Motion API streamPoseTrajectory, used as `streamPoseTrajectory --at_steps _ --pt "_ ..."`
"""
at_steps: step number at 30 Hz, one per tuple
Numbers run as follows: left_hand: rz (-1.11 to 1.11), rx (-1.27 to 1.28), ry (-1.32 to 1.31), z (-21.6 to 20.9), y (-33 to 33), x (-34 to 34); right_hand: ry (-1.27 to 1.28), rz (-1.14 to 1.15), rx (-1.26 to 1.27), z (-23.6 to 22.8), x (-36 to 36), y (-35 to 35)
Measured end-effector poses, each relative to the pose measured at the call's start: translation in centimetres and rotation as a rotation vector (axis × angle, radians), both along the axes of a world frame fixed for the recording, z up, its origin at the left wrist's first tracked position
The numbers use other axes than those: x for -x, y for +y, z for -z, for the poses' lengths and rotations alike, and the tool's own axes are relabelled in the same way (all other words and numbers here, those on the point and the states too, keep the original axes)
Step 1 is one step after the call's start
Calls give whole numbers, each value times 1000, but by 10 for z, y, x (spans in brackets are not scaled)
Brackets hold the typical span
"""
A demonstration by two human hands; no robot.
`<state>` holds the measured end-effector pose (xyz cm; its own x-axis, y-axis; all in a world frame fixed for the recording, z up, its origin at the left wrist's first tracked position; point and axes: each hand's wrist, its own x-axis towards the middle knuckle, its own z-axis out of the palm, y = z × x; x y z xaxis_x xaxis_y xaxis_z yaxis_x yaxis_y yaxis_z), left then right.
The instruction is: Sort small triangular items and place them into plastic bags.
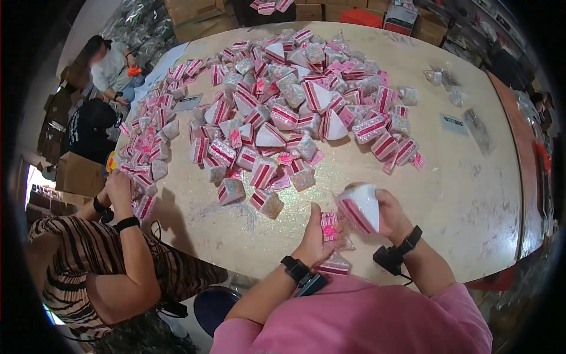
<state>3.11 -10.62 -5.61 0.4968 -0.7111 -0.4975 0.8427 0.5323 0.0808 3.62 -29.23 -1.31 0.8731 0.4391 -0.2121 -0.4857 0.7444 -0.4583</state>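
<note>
Near the table's front edge, my right hand point(391, 216) is closed round a cake-slice-shaped wedge point(364, 207) in clear wrap, with a white face and pink-and-red layered side. My left hand point(315, 243), to its left, grips a small pink card point(329, 225) with a bright pink piece on it. Just below that hand lies another wrapped wedge point(333, 265), partly hidden by the hand. A big heap of similar wrapped wedges point(285, 118), white, pink and speckled, covers the middle of the table beyond my hands.
To my left, a person in a striped top point(100, 259) handles wedges at the table point(460, 194). Further back sit a person in white point(112, 74) and one in black point(91, 127). Clear plastic bags point(476, 131) lie at the right; a cardboard box point(82, 174) stands left.
</note>
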Motion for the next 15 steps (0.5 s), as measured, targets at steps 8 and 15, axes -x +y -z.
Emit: streamPoseTrajectory --at_steps 8,15 --pt "-69 16 -34 14 1 3 -105 -295 301 -16 29 8" --pt "-42 -41 -35 3 4 3 -94 -336 332 -12 38 10"
